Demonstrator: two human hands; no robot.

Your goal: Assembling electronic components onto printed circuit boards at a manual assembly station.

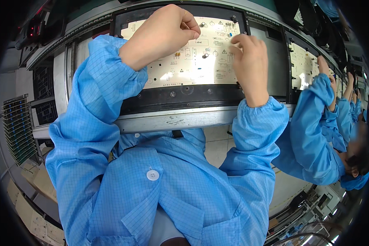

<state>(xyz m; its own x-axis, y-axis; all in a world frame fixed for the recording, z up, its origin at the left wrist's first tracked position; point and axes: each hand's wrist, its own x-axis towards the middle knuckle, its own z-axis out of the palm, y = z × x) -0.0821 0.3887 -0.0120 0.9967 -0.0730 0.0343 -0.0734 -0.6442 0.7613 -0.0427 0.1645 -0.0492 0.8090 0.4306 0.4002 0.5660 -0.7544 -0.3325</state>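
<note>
A cream circuit board (pixel 192 61) lies in a black carrier frame (pixel 180 96) on the line in front of me. My left hand (pixel 168 30) is curled into a fist over the board's upper left part, fingertips pressed together; nothing shows in it. My right hand (pixel 248 61) rests on the board's right side with its fingers bent down at the upper right corner, beside a small blue part (pixel 230 35). Whether the fingers pinch that part is hidden. Both my sleeves are blue.
A metal rail (pixel 172 121) runs along the line's near edge. At the right a co-worker's blue sleeve (pixel 311 123) reaches up to a second board (pixel 301 67). A rack of stacked boards (pixel 16 127) stands at the left, with cardboard boxes (pixel 33 192) below it.
</note>
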